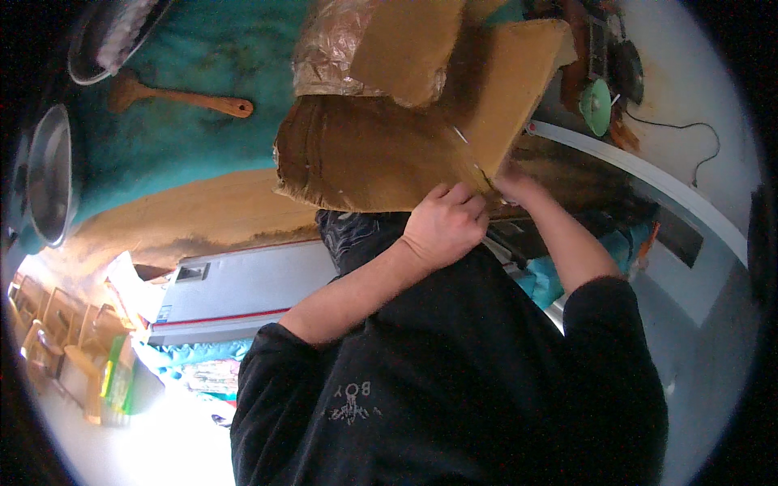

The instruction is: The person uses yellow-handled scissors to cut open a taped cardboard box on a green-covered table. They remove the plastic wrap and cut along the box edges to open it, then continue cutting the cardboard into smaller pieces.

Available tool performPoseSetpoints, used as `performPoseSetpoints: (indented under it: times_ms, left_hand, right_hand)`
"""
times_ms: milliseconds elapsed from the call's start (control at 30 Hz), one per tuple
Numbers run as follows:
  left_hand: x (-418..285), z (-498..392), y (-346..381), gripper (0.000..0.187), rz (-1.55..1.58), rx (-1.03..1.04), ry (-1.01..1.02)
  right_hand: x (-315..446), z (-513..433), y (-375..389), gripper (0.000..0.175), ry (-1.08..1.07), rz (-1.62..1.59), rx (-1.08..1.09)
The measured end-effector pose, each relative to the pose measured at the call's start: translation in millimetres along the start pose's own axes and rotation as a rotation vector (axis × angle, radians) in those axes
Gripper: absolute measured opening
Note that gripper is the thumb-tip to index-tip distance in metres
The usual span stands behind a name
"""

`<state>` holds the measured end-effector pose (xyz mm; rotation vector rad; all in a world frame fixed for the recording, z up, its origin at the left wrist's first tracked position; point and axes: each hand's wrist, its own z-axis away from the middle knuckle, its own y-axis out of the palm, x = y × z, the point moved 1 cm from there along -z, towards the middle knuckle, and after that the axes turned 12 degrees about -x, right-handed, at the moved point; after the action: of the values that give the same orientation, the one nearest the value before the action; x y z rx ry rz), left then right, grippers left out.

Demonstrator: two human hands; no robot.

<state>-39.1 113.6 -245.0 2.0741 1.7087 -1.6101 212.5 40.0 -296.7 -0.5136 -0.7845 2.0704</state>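
Observation:
A large sheet of brown corrugated cardboard [377, 155] lies before me, with a raised flap [507, 79] on its right side. My left hand [447, 219] is curled over its near edge, fingers bent against the board. Just to the right, my right hand [516, 185] is blurred beside the lower corner of the flap. A small pale glint shows under its fingers, but what it is stays unclear. Between the hands and the flap runs a thin line with a pale streak [461, 134]; I cannot tell whether it is a slit or a slim object.
Clear plastic wrap [331, 54] covers cardboard beyond the sheet. On the green table cover [200, 136] lies a wooden spatula [188, 100]. A metal bowl [50, 176] is at far left. A green bowl-shaped item [595, 107] and a black cable [678, 124] are at right.

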Motion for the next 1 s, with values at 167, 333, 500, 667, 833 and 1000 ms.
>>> performPoseSetpoints:
  times_ms: [167,333,500,667,833,1000]
  left_hand:
    - [-4.2,-5.3,-0.3,0.011,-0.002,0.025,-0.032]
    - [-3.8,-6.6,2.9,0.011,0.017,0.008,-0.011]
    - [-3.7,-0.9,3.8,0.011,0.013,-0.016,0.013]
    - [-3.1,4.8,8.5,0.01,0.014,-0.021,0.011]
    - [-0.4,4.5,8.0,0.011,0.035,-0.021,0.012]
    - [0.7,-1.1,0.8,0.011,0.028,-0.023,-0.037]
  right_hand:
    - [12.6,31.8,-40.6,0.066,0.252,0.142,0.322]
    - [10.2,30.8,-36.0,0.069,0.385,0.189,0.29]
    - [9.6,-4.7,-9.8,0.069,0.23,0.203,0.232]
    - [14.6,-29.4,-2.5,0.07,-0.026,0.262,0.254]
    - [4.7,-28.2,2.9,0.07,0.048,0.147,0.136]
    - [0.9,-17.5,-24.2,0.075,0.174,0.133,0.292]
